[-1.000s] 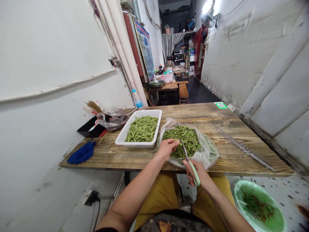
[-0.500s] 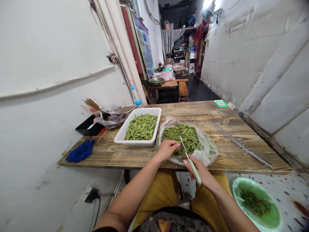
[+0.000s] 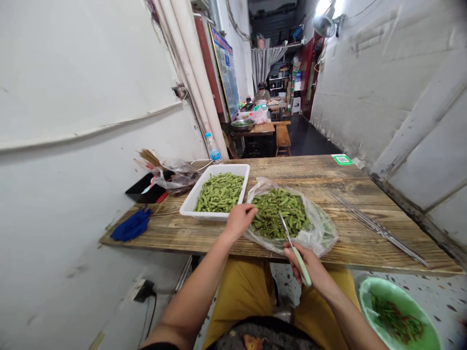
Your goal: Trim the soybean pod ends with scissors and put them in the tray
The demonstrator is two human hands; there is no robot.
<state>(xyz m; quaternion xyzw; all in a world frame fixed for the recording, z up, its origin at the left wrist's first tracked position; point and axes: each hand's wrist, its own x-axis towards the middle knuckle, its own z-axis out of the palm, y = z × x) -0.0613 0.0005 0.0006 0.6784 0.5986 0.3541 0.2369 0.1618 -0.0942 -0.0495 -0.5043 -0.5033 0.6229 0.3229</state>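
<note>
- Blue-capped water bottle (image 3: 216, 155), upright on the tabletop (image 3: 302, 170)
- Black box (image 3: 143, 194), left of the bottle and nearer
- Blue cloth (image 3: 131, 225), left of the bottle, much nearer
- Green-bordered code card (image 3: 342, 159), well right of the bottle
- Thin metal rods (image 3: 383, 232), right of the bottle and nearer
- Wooden bench (image 3: 282, 136), beyond the bottle

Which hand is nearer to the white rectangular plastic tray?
Left. The left hand is at the near right corner of the tray; the right hand, holding pale-green-handled scissors, is farther right, by the clear plastic bag.
</note>
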